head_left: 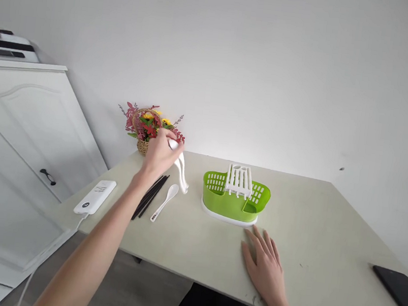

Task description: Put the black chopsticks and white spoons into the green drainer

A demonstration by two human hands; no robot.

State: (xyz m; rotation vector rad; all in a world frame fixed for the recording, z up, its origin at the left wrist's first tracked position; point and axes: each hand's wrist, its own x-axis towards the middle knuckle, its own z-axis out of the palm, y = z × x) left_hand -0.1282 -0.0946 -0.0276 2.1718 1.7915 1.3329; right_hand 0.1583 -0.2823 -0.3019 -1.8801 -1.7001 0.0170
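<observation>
My left hand (pixel 163 152) is closed around white ladles (pixel 182 173) near their bowl end, above the table's left side. Two slim curved handles seem to hang down from it, though the fingers hide part of them. On the table below lie a white spoon (pixel 165 202) and several black chopsticks (pixel 150 197). A green cutlery basket (pixel 220 203) with a white base and a white slotted rack (pixel 240 180) on top stands in the middle. My right hand (pixel 264 264) lies flat on the table, fingers spread, fingertips close to the basket's front right edge.
Behind my left hand stands a wicker basket of flowers (pixel 143 146). A white power bank (pixel 95 197) with a cable lies at the table's left edge. To the far right is a black phone (pixel 400 294). A white cabinet (pixel 22 150) adjoins the table's left.
</observation>
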